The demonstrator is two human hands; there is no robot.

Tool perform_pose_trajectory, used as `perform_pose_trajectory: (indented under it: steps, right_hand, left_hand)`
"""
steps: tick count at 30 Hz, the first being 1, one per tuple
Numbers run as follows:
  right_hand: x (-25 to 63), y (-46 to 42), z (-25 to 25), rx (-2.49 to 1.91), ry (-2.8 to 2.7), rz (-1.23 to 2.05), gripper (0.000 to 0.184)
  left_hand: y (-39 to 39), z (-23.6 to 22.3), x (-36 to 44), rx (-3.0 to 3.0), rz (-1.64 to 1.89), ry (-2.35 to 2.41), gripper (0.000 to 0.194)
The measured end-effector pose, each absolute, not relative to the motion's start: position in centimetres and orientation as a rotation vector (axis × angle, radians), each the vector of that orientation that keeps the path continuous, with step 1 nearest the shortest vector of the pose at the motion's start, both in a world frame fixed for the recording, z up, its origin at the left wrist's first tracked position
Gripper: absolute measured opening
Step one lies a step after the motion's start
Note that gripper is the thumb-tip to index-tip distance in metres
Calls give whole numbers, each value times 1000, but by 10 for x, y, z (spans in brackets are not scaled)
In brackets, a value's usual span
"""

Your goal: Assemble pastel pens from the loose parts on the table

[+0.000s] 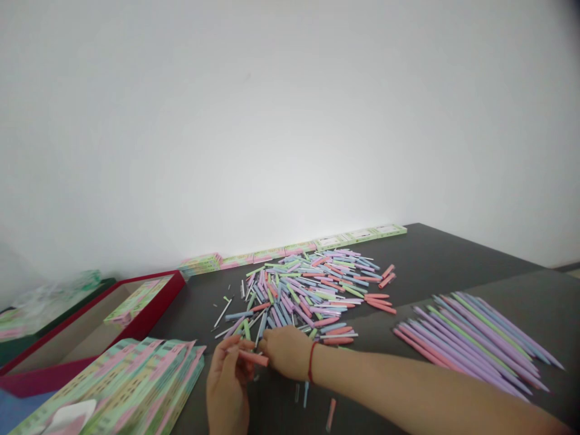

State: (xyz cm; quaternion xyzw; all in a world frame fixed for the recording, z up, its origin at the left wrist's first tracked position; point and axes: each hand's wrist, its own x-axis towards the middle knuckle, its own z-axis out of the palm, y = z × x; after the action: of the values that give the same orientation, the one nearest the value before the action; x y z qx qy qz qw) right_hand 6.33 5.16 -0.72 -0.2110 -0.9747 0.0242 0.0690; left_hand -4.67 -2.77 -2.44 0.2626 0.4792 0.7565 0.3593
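Note:
My left hand pinches a short coral pen barrel between thumb and fingers, its end pointing right. Right beside it, my right hand, with a red string at the wrist, has its fingers curled together at the near edge of the pile; whatever they hold is hidden. That pile of loose pen parts mixes lilac, blue, green and coral tubes with thin refills. A coral piece and a small blue piece lie on the dark table below my right wrist.
Full-length pastel pens lie in a bundle at the right. Printed flat cartons overlap at the front left. Behind them stands a red box holding a carton. More cartons line the wall.

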Motion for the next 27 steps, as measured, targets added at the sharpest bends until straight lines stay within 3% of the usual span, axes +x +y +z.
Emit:
perform_pose_trajectory:
  steps: [6, 14, 20, 27]
  right_hand:
    - [87, 46, -2, -740, -2930, 53, 17]
    - [187, 18, -11, -973, -2835, 115, 11]
    - [199, 11, -23, -1050, -2769, 183, 15]
    - [198, 7, -32, -1000, -2357, 661, 13]
  left_hand:
    - [-31, -34, -44, 888, 1820, 1302, 17]
    - [-34, -29, -18, 1230, 1353, 1352, 15]
    - [-42, -34, -4, 1467, 1301, 1412, 8]
    - [-40, -42, -8, 1713, 1205, 1381, 7]
